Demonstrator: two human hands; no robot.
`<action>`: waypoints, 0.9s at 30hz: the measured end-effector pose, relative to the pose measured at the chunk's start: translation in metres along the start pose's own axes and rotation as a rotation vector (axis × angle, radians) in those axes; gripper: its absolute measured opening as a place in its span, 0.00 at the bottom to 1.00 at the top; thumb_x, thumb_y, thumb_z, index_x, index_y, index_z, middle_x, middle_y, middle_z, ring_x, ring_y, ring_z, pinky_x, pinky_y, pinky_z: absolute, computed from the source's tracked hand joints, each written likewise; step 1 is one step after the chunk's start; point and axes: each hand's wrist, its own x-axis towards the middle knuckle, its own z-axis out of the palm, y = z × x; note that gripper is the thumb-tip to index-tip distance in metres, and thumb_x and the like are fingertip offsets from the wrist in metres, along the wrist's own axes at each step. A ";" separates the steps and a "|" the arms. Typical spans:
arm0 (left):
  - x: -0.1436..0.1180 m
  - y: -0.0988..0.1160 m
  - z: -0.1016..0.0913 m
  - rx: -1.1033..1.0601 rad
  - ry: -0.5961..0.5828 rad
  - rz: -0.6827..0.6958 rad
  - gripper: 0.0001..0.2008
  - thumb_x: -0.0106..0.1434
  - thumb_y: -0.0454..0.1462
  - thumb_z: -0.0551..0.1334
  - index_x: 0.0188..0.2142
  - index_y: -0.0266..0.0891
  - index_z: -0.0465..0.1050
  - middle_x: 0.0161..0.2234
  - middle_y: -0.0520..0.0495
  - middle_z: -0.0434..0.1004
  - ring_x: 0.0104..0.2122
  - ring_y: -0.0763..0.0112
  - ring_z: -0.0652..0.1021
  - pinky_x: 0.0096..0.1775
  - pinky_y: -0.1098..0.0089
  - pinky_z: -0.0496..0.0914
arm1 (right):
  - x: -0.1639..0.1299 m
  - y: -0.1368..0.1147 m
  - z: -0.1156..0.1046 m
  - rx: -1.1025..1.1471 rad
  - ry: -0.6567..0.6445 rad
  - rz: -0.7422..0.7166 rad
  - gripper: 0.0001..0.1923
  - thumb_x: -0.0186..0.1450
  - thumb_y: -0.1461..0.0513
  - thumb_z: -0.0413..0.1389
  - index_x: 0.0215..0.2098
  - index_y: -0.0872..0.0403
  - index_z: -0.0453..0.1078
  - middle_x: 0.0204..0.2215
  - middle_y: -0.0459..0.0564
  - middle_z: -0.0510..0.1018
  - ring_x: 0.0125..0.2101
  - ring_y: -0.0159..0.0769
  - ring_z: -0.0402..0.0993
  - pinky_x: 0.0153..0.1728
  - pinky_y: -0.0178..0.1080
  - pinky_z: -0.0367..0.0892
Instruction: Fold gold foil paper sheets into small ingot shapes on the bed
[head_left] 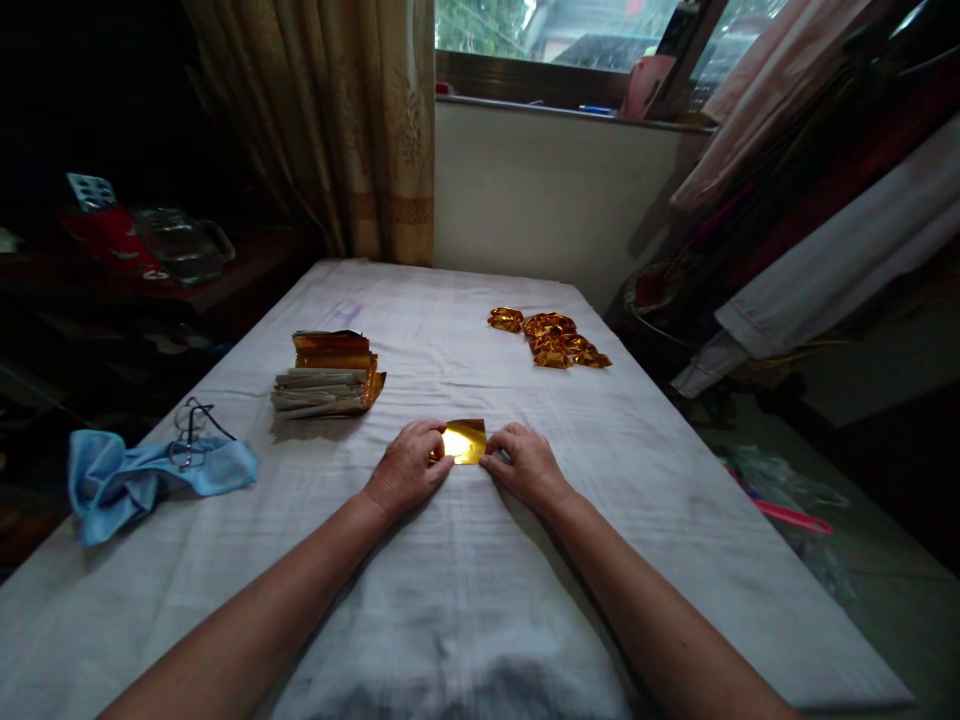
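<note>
Between my two hands, low over the middle of the white-covered table (435, 340), is a small shiny sheet of gold foil paper (466, 442). My left hand (411, 462) pinches its left edge between thumb and fingers. At the opposite edge, my right hand (525, 465) grips it the same way. A thick stack of gold foil paper (330, 385), grey on the back, lies to the left beyond my left hand. Several folded gold foil pieces (555, 340) sit in a loose group at the far right.
On the left table edge lie a light blue cloth (150, 478) and glasses (193, 435). A glass jug (184, 245) and a red container (112, 240) stand on a dark side table. Clothes (840, 240) hang at the right, beside a window (555, 35).
</note>
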 end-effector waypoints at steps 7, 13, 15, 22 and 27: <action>-0.001 -0.002 0.004 0.018 0.011 0.002 0.07 0.59 0.33 0.64 0.27 0.41 0.66 0.48 0.41 0.77 0.52 0.57 0.75 0.55 0.55 0.69 | 0.003 -0.014 -0.009 -0.073 0.076 -0.065 0.18 0.66 0.67 0.53 0.53 0.51 0.74 0.52 0.54 0.77 0.53 0.42 0.72 0.52 0.42 0.64; -0.001 -0.002 0.006 0.034 0.011 0.012 0.06 0.60 0.33 0.63 0.28 0.41 0.67 0.48 0.42 0.77 0.52 0.58 0.75 0.55 0.55 0.70 | -0.010 -0.025 0.019 -0.159 -0.101 -0.243 0.31 0.72 0.51 0.47 0.70 0.54 0.53 0.69 0.56 0.55 0.69 0.48 0.48 0.66 0.59 0.44; -0.001 -0.002 0.006 0.039 0.008 0.013 0.06 0.60 0.33 0.63 0.28 0.41 0.67 0.48 0.42 0.77 0.51 0.58 0.75 0.55 0.55 0.70 | -0.013 -0.024 0.023 -0.157 -0.155 -0.224 0.33 0.72 0.47 0.46 0.70 0.54 0.52 0.70 0.57 0.53 0.70 0.48 0.46 0.66 0.61 0.42; -0.001 -0.003 0.007 0.049 0.010 0.008 0.07 0.61 0.35 0.65 0.28 0.40 0.68 0.48 0.40 0.77 0.52 0.56 0.75 0.55 0.54 0.70 | -0.013 -0.022 0.016 -0.165 -0.223 -0.248 0.34 0.71 0.44 0.46 0.71 0.48 0.51 0.71 0.60 0.47 0.70 0.53 0.41 0.65 0.63 0.40; -0.001 -0.004 0.002 0.032 -0.008 0.034 0.05 0.61 0.33 0.63 0.29 0.40 0.68 0.46 0.42 0.78 0.51 0.59 0.75 0.55 0.56 0.70 | -0.013 -0.020 0.014 -0.179 -0.253 -0.273 0.35 0.71 0.43 0.45 0.71 0.46 0.51 0.71 0.61 0.47 0.70 0.53 0.41 0.65 0.63 0.41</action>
